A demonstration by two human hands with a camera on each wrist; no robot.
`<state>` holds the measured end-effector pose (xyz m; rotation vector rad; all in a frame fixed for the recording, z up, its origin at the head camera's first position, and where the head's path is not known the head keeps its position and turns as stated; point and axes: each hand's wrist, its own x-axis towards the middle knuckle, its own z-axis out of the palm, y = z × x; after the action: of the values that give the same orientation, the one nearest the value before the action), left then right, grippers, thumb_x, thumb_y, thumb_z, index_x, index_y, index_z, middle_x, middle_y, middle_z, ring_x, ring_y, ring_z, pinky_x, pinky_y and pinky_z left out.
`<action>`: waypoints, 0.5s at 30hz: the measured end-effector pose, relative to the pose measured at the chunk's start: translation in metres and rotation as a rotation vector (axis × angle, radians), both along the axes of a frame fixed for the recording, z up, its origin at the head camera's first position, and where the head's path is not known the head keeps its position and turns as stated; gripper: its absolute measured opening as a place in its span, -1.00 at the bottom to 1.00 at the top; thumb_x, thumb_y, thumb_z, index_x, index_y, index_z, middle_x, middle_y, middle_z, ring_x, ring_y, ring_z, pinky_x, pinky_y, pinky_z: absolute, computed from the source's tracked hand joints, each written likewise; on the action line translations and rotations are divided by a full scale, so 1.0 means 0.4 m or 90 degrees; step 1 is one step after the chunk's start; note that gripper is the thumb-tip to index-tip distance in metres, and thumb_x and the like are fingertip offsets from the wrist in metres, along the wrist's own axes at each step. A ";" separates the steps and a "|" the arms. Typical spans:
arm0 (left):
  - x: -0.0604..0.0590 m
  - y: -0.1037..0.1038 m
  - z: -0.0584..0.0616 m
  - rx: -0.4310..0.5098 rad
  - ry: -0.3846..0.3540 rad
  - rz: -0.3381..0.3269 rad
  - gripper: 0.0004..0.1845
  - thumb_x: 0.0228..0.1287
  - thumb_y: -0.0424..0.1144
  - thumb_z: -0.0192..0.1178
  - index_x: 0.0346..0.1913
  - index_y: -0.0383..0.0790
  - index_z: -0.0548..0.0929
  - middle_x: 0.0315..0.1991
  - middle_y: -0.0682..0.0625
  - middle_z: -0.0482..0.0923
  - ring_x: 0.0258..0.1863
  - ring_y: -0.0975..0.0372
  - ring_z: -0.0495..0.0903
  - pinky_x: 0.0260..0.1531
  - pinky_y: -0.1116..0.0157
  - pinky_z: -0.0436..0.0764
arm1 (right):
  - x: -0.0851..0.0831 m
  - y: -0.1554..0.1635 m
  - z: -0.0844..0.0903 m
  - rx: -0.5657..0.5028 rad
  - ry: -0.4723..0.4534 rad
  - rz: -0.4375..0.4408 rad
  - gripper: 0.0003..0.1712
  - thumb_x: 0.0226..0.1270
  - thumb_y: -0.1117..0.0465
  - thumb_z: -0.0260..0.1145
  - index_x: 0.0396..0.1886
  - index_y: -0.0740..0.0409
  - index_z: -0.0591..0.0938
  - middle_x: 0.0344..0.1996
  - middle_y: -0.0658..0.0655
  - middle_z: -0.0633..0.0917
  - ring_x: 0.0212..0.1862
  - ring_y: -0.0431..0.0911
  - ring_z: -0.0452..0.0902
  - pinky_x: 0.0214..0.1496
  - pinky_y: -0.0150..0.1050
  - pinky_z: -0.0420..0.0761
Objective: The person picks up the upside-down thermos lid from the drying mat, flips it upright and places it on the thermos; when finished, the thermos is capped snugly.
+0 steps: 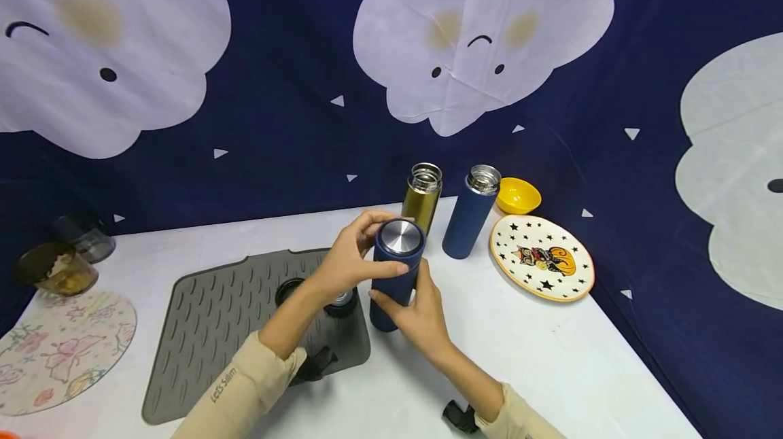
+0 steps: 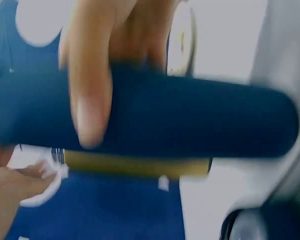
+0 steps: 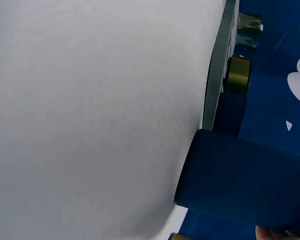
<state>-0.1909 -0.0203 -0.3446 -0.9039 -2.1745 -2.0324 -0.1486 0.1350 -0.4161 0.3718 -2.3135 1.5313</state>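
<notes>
- the capped blue flask (image 1: 394,276) stands on the white tabletop (image 1: 550,364), just at the right edge of the grey ribbed mat (image 1: 226,330), in front of the two open flasks.
- the left hand (image 1: 349,259) has its fingers and thumb curled round the flask's steel-topped cap (image 1: 400,238); the right hand (image 1: 419,313) wraps the lower body from the near side.
- judging by this grip, the cap is being turned: it looks best to keep the body pinned by the right hand so only the cap rotates, and to keep the flask upright with its base flat on the tabletop.
- the left wrist view is blurred; it shows only fingers (image 2: 90,100) lying across the blue body.
- close behind stand the open gold flask (image 1: 421,198) and the open blue flask (image 1: 471,211); an elbow swing or a tilt backward could knock them.
- loose caps (image 1: 339,300) lie on the mat under the left wrist.
- the star plate (image 1: 541,257) and yellow bowl (image 1: 517,196) sit to the right, well apart from the hands.
- a brown glass jar (image 1: 58,269) stands far left.
</notes>
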 end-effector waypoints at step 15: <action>0.011 0.009 -0.009 0.044 -0.040 -0.087 -0.18 -0.04 -0.31 0.16 0.42 -0.31 0.27 0.51 -0.21 0.13 0.56 -0.03 -0.09 0.41 -0.33 -0.18 | 0.000 -0.003 -0.005 0.000 -0.002 -0.003 -0.15 0.07 0.15 0.57 0.30 0.10 0.33 0.15 0.16 0.61 0.19 0.02 0.56 0.18 0.10 0.53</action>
<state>-0.1863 -0.0166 -0.3482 -1.0197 -2.1114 -2.2111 -0.1486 0.1340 -0.4180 0.3644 -2.3148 1.5314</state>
